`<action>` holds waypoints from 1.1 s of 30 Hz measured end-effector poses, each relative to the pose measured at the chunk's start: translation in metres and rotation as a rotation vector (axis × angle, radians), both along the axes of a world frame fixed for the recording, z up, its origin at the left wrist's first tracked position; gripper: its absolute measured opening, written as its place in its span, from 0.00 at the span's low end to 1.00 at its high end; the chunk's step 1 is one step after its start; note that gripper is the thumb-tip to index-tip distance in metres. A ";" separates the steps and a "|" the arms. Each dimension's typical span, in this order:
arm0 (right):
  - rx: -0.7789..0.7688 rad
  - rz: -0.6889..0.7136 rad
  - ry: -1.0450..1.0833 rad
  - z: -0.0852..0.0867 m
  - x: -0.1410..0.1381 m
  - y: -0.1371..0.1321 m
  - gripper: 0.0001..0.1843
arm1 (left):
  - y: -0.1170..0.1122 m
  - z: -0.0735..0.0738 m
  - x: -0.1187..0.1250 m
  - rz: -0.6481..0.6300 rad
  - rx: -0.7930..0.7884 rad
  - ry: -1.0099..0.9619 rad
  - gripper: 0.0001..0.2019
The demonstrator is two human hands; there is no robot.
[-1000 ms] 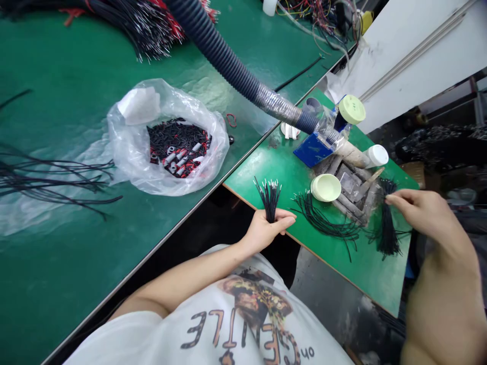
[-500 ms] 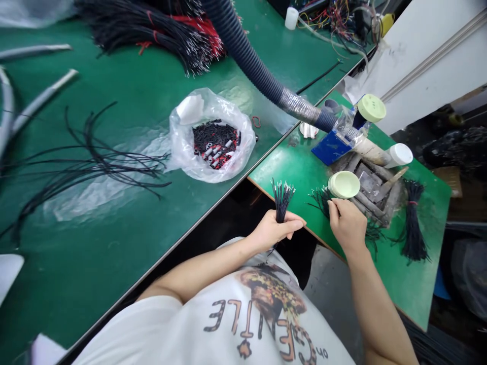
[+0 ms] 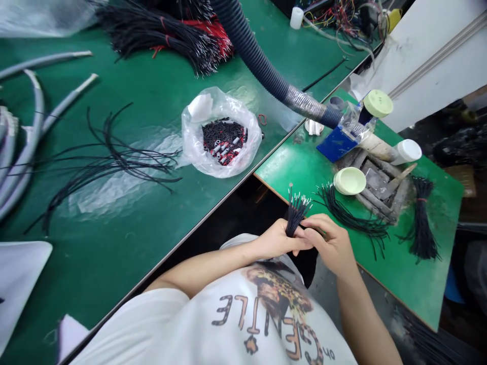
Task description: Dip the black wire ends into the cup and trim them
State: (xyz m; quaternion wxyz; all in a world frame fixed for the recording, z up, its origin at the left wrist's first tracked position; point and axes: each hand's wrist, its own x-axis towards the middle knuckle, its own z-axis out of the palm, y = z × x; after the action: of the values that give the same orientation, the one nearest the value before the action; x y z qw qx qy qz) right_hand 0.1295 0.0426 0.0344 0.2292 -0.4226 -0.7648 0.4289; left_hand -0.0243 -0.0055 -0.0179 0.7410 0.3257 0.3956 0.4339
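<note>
My left hand point(image 3: 274, 240) is closed around a small bundle of short black wires point(image 3: 296, 210) whose stripped silver tips fan upward. My right hand point(image 3: 331, 242) is closed too, its fingers pinched against the same bundle just right of the left hand. Both hands hover over the gap at the near edge of the small green table point(image 3: 304, 162). Loose black wires point(image 3: 352, 218) lie fanned on that table right of my hands, beside a pale green cap point(image 3: 349, 181).
A tied black wire bunch point(image 3: 421, 228) lies at the table's right. A clear bag of small red and black parts point(image 3: 222, 139) sits on the large green bench point(image 3: 114, 213). A corrugated dark hose point(image 3: 262, 66) crosses above. Loose long black wires point(image 3: 110, 162) lie left.
My right hand came back from the tied bunch at the far right, passed the pale green cap, and now meets the bundle in my left hand. The view has shifted left.
</note>
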 end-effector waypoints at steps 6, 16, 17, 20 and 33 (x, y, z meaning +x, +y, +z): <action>-0.243 -0.093 0.127 -0.014 -0.010 -0.001 0.07 | -0.005 -0.002 0.003 -0.042 -0.004 0.072 0.16; -0.344 -0.204 0.182 -0.023 -0.011 -0.004 0.13 | -0.004 -0.004 0.002 -0.022 0.002 0.076 0.19; -0.327 -0.226 0.194 -0.025 -0.010 -0.004 0.12 | -0.004 -0.005 0.002 -0.009 0.006 0.075 0.21; -0.281 -0.297 0.257 -0.031 -0.008 -0.005 0.10 | -0.004 -0.007 0.004 0.042 0.021 0.054 0.29; -0.244 -0.427 0.386 -0.040 -0.010 -0.009 0.08 | -0.002 -0.011 0.012 0.166 0.049 0.036 0.27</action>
State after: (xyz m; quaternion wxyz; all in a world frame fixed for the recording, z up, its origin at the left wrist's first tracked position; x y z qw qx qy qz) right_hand 0.1190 0.0334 -0.0059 0.4027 -0.5087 -0.5442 0.5319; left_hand -0.0120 -0.0079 -0.0289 0.6870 0.3174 0.4239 0.4975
